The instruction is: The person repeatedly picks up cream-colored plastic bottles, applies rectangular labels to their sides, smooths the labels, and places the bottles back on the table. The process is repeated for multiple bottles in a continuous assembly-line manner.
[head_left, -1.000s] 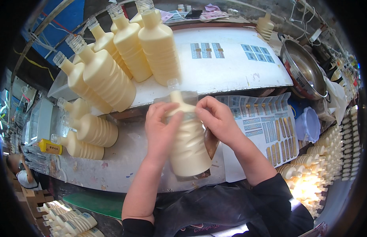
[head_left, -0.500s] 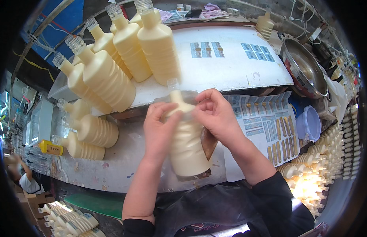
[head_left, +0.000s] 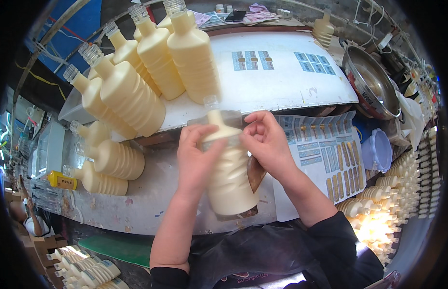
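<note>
A cream plastic bottle (head_left: 229,192) with a clear threaded neck lies in front of me, its neck pointing away. Across its upper body runs a thin greyish label strip (head_left: 226,143). My left hand (head_left: 195,151) is closed about the bottle's left shoulder, its thumb blurred over the strip. On the right side, my right hand (head_left: 265,142) pinches at the strip's right end, fingers curled. A brown, pointed flat piece (head_left: 255,174) sits beside the bottle below my right hand; whether the hand holds it I cannot tell.
Several cream bottles (head_left: 192,58) stand at the back left, with more lying on the grey table (head_left: 151,204). Label sheets (head_left: 325,159) lie at the right near a lavender bucket (head_left: 376,151) and a metal pan (head_left: 371,79). A yellow bottle (head_left: 61,180) is far left.
My left thumb has moved slightly up and right over the strip, showing more of it. My right hand has shifted slightly right, away from the bottle's middle.
</note>
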